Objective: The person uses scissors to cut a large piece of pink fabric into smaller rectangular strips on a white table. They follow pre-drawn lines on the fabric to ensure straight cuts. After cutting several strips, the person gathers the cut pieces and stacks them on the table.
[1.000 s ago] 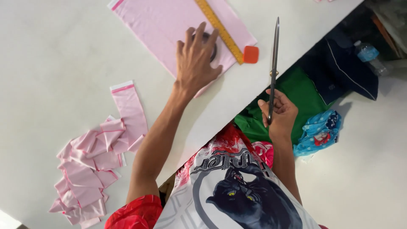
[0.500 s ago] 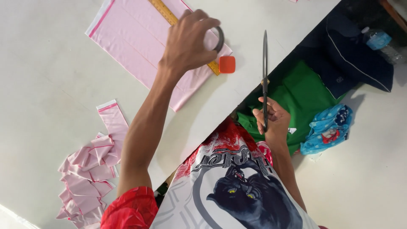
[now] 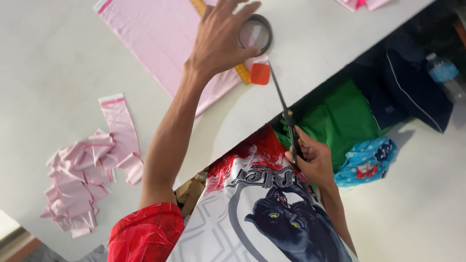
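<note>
Reaching across the white table, we spread our left hand open over the pink plastic sheet, fingers splayed and the fingertips touching a dark ring of tape that lies on the sheet's near corner. A yellow ruler runs under that hand along the sheet, ending in an orange tab just beside the ring. We cannot tell whether the palm is pressing on the ruler or only hovering above it

Our right hand is closed around the handles of a pair of scissors, held off the table edge with the blades together and the tip pointing up toward the orange tab, very near the sheet's corner but apart from it. To the left, well away from both hands, cut pink strips lie in a loose heap on the table. Beyond the table edge sit green cloth, a blue dotted bag and a clear water bottle

We judge the main risk to be the scissor tip: it points toward the fingers of the open hand, and a hasty approach could nick them or snag the tape ring. If the ruler is not held down, it could slide, and a cut along it would wander. The thin sheet could also bunch under the blades and tear unevenly
</note>
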